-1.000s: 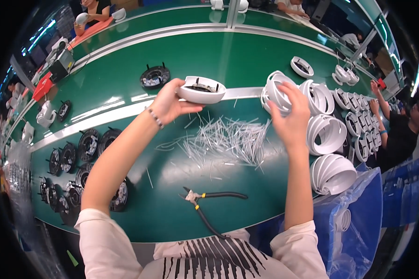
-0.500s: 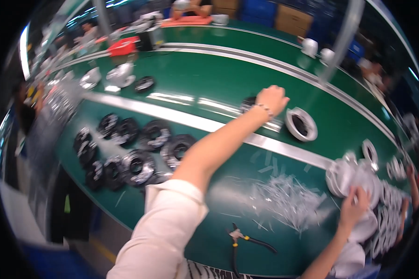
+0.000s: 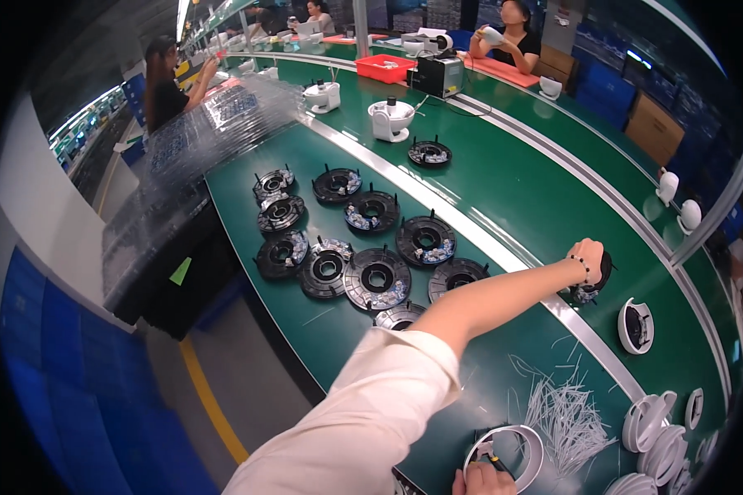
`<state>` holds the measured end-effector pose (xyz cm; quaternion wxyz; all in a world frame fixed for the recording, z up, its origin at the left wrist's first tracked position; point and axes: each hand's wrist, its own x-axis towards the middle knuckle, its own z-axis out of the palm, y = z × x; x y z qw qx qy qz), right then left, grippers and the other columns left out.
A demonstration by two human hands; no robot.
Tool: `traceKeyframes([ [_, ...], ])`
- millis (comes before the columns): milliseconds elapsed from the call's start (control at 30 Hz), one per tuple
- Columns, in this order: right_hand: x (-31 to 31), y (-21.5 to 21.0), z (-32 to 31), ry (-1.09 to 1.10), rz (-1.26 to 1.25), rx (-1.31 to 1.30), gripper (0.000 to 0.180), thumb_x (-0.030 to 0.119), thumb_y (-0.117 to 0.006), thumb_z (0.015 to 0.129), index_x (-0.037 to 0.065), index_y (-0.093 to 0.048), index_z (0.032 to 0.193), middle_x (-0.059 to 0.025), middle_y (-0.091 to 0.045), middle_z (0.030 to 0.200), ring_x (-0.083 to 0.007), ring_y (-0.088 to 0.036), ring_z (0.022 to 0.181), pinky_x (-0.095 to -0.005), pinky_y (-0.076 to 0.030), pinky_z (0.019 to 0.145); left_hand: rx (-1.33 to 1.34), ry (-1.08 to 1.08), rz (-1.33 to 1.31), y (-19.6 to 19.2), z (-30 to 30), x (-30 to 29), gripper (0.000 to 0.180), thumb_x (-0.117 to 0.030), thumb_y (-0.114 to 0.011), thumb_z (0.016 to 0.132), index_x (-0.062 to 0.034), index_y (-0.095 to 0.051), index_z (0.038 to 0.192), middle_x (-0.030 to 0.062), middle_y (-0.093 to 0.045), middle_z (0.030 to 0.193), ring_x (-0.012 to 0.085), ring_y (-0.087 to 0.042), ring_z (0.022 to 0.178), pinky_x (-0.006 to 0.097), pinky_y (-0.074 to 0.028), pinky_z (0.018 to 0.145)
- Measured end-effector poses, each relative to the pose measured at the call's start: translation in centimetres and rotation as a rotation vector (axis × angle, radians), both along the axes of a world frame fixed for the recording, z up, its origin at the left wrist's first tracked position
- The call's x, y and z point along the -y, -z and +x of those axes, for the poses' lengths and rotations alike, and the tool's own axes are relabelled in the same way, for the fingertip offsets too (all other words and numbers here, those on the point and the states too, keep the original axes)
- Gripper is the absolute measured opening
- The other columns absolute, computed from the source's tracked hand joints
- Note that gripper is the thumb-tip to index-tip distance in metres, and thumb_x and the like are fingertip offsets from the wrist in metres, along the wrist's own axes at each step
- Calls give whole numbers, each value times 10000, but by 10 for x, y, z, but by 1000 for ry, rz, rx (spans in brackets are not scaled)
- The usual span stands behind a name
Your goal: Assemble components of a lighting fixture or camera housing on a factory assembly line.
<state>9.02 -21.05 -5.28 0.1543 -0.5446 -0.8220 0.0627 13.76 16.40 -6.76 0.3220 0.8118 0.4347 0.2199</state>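
Observation:
My left arm stretches out to the right across the metal strip. At its end, my left hand (image 3: pixel 588 252) is closed over a round black plastic base (image 3: pixel 588 292), which it partly hides. Low in the picture, my right hand (image 3: pixel 484 480) grips the near rim of a white plastic ring (image 3: pixel 534 452). Through that ring show yellow-and-black pliers (image 3: pixel 494 459). To the right of my left hand sits a white housing (image 3: pixel 625 328) with a black part inside it.
Several black disc bases (image 3: pixel 377 279) with wiring lie left of my arm. Cut white strips (image 3: pixel 565 421) are heaped near white rings (image 3: pixel 662 454). White devices (image 3: pixel 390 120), a red tray (image 3: pixel 385 68) and a black box (image 3: pixel 436 76) stand farther off. Other people sit across the bench.
The view has swung left. My right hand has moved from the white parts at the right to near the pliers, now with a white ring. My left arm still reaches over the strip.

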Motion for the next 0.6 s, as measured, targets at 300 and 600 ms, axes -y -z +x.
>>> traceKeyframes([
  [300,-17,-19,22,310,-333,53,1106,513,-770,384,2,-287,1238,-251,-127,1338,-467,-96,1224,-660,-48,904,650,50,136,-16,-96,99,345,-45,-599,623,18,-494,945,199,-507,912,349,-500,884,377,-415,780],
  [600,-17,-11,39,416,75,-432,1027,384,-786,467,-24,-257,1246,-233,-294,1226,-381,-290,1145,-443,-226,960,1146,190,-628,-21,-128,175,339,51,-509,777,38,-391,1095,115,-530,1046,157,-542,937,281,-458,820],
])
